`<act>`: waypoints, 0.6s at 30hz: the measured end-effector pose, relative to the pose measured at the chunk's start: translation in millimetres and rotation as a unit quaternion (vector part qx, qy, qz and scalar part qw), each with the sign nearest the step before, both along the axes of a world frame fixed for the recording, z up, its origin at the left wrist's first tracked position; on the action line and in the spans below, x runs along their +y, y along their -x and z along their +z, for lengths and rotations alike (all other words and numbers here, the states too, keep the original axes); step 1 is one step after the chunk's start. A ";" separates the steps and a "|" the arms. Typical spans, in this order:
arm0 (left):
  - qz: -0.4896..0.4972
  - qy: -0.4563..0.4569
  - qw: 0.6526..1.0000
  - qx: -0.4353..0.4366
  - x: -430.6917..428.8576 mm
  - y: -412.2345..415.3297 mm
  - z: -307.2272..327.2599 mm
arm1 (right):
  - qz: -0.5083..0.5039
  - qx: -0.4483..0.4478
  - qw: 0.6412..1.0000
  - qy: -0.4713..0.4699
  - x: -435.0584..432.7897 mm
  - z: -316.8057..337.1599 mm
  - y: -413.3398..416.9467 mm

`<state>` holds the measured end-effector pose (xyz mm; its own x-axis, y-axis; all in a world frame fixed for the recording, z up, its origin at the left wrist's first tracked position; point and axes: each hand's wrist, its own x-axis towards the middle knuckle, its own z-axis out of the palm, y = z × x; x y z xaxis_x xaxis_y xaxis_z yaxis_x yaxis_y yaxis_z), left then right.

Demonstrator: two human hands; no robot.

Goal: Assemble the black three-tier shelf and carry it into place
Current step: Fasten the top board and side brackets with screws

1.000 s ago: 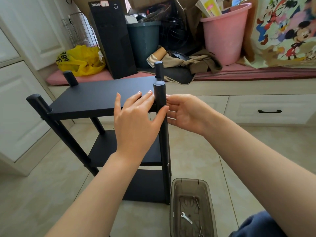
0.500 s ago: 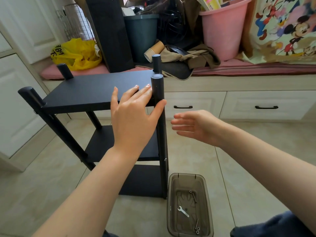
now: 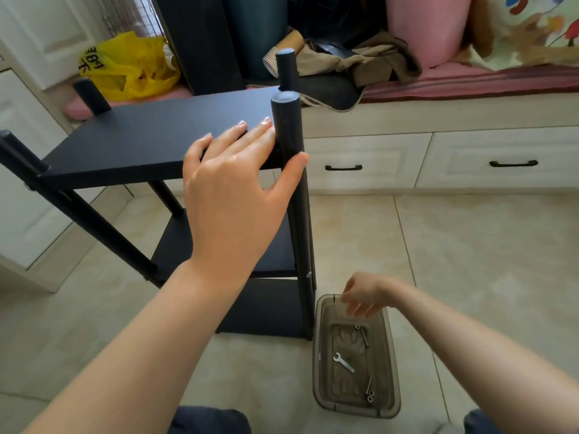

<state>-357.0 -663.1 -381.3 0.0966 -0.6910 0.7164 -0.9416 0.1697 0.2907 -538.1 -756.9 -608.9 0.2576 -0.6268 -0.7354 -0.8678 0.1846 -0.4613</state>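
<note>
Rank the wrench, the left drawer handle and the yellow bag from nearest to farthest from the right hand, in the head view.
1. Wrench: in the plastic tray, just below the right hand.
2. Left drawer handle: on the cabinet beyond.
3. Yellow bag: far left, on the pink cushion.

We are seeing bright, soft, even daylight; white cabinets (image 3: 28, 214) at left washing out; floor (image 3: 485, 261) showing only faint shadows; wide lens bending edges; right hand (image 3: 363, 296) blurring slightly.
</note>
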 end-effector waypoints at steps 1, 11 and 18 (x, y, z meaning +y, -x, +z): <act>0.001 -0.002 1.000 -0.001 0.3 0.1 0.5 | 0.003 0.012 1.000 0.000 2.7 -16.4 -1.0; 0.000 -0.006 1.000 -0.015 2.3 -0.5 3.0 | 0.202 0.158 0.958 0.129 43.0 -136.3 -20.1; -0.023 -0.017 1.000 0.001 1.8 -1.7 3.4 | 0.228 0.234 0.924 0.198 53.0 -177.2 -13.8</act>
<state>-355.3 -661.3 -377.9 0.0653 -0.7191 0.6918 -0.9323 0.2031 0.2991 -524.3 -703.9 -786.1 0.2731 -0.7754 -0.5694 -0.9355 -0.3520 0.0307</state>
